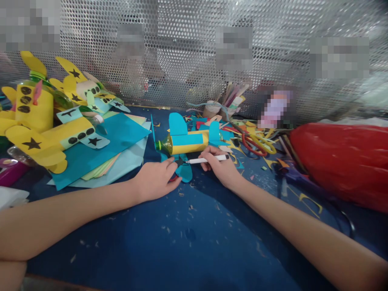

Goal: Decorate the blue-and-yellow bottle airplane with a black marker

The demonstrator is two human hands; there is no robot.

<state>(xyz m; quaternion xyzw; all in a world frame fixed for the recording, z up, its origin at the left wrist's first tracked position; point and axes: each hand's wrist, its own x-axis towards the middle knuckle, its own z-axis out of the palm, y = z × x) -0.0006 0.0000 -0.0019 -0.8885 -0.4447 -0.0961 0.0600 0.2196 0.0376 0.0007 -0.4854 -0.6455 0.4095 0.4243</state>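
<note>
A toy plane [189, 141] made from a green plastic bottle wrapped in yellow and blue paper lies on the table in front of me. One blue paper wing [185, 173] points toward me and bears a black star [181, 161]. My left hand [159, 178] grips the near edge of this wing, its thumb below and fingers above. In my right hand [218, 163] is a white marker [207, 159], its tip touching or just over the star. Part of the wing is hidden behind my left fingers.
Several finished bottle planes [65, 135] crowd the left, beside stacked coloured paper [121, 133]. Behind are a cup of sticks [212, 108] and paper scraps. Red-handled scissors [254, 146] and a red plastic bag [342, 161] lie right. A perforated metal screen [182, 60] closes the back.
</note>
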